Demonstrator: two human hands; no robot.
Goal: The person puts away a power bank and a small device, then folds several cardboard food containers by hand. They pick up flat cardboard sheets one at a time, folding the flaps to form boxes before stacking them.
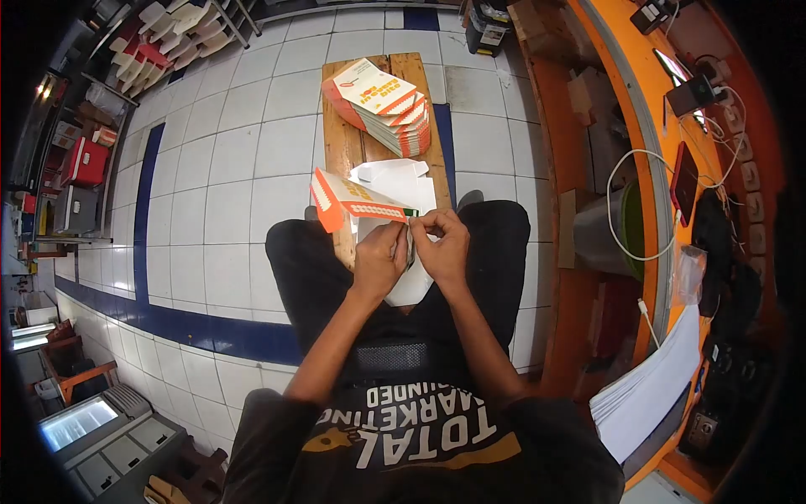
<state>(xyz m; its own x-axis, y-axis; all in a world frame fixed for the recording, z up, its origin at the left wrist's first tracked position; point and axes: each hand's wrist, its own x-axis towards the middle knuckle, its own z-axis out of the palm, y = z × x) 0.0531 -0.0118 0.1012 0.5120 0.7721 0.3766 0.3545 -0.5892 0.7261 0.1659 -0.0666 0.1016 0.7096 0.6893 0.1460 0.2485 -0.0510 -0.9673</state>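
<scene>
Close together over the wooden bench, both my hands work at the near right corner of a partly folded orange and white carton. My left hand is closed on the carton's near edge. Just to its right, my right hand pinches the same corner with thumb and forefinger. White unprinted carton panels lie beyond and below the hands, between my knees. A stack of flat printed cartons rests on the far part of the bench.
An orange desk runs along the right, with cables, a red phone and a pile of white sheets. A grey-green bin stands beneath it. Shelves with a red box line the left.
</scene>
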